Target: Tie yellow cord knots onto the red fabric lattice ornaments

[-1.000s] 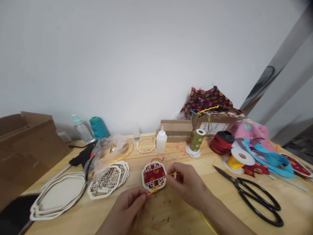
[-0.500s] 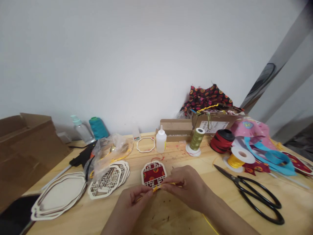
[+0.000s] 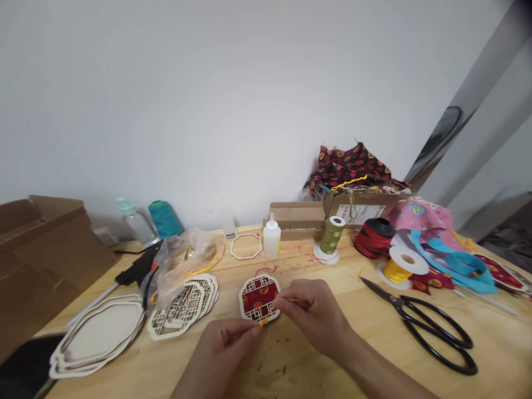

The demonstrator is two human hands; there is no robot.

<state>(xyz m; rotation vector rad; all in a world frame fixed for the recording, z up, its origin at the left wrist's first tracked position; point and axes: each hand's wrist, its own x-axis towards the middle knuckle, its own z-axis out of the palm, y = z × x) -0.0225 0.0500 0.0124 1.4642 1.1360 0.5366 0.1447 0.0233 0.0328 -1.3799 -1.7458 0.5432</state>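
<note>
A small wooden lattice ornament with red patterned cloth lies on the wooden table in front of me. My left hand pinches a yellow cord at the ornament's lower edge. My right hand pinches the same cord's other end just right of the ornament, fingers pressed together. The cord runs short and taut between both hands.
Black scissors lie to the right. Spools of yellow, olive and red thread, a glue bottle, stacked lattice pieces, plain frames, a plastic bag, a glue gun and cardboard boxes surround them.
Both hands drew closer together at the ornament's lower edge, shortening the yellow cord between them. The right hand then lifted slightly up and right.
</note>
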